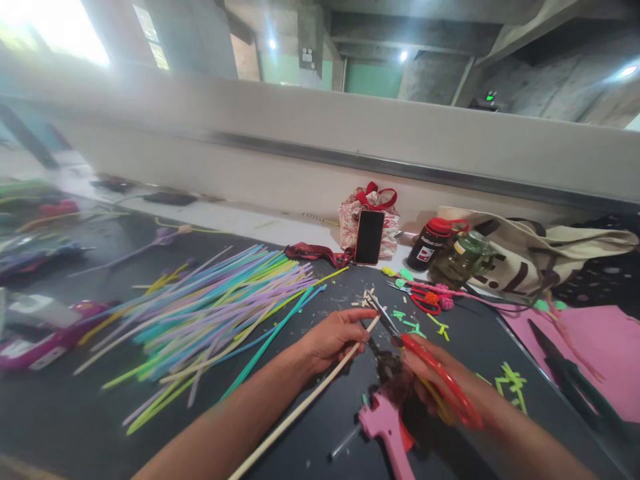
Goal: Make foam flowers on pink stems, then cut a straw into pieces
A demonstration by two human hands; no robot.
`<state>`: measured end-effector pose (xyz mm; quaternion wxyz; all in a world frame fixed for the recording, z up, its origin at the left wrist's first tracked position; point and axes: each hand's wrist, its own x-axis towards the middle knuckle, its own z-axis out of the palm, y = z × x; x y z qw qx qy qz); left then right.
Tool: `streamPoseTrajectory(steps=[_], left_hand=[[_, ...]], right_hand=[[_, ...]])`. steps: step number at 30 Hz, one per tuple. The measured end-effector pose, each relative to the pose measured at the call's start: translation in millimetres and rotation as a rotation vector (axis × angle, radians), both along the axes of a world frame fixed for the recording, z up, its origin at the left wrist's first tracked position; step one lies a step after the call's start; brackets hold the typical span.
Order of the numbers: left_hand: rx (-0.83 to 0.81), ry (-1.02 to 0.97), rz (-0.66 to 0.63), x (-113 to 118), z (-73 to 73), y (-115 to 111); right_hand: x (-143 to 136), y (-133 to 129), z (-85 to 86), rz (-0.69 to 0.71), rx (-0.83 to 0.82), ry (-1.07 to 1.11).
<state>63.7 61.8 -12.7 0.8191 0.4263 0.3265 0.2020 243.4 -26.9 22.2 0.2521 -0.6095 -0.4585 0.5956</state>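
Pinched in my left hand (337, 339) is a long cream pipe cleaner (305, 402), slanting down toward the bottom edge. My right hand (425, 370) is wrapped around the red handles of a pair of scissors (435, 373). The scissor blades sit at the pipe cleaner's upper end, close to my left fingertips; whether they touch it I cannot tell. Short cream offcuts (369, 298) lie on the dark table just beyond the blades. Below my right hand rests a pink glue gun (387, 427), partly hidden by shadow and the hand.
Many coloured pipe cleaners (215, 313) lie spread at left. Behind stand a phone (369, 238), a black bottle (429, 245) and a green bottle (460, 260). Green offcuts (513, 383), pliers-like dark handles (565, 370) and pink sheets (600, 347) lie at right.
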Motion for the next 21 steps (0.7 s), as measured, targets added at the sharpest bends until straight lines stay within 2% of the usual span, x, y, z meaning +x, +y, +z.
streamPoseTrajectory(steps=[4, 8, 13, 21], left_hand=[[-0.007, 0.041, 0.018, 3, -12.2, 3], [0.026, 0.131, 0.067, 7, -20.5, 4], [0.093, 0.216, 0.066, 10, -21.0, 2], [0.119, 0.249, 0.071, 13, -20.6, 0]], right_hand=[[3, 11, -9.0, -0.082, -0.076, 0.059], [6, 25, -6.2, -0.143, -0.226, 0.099], [7, 35, -1.7, -0.122, -0.272, 0.13], [8, 34, -11.3, -0.162, -0.273, 0.106]])
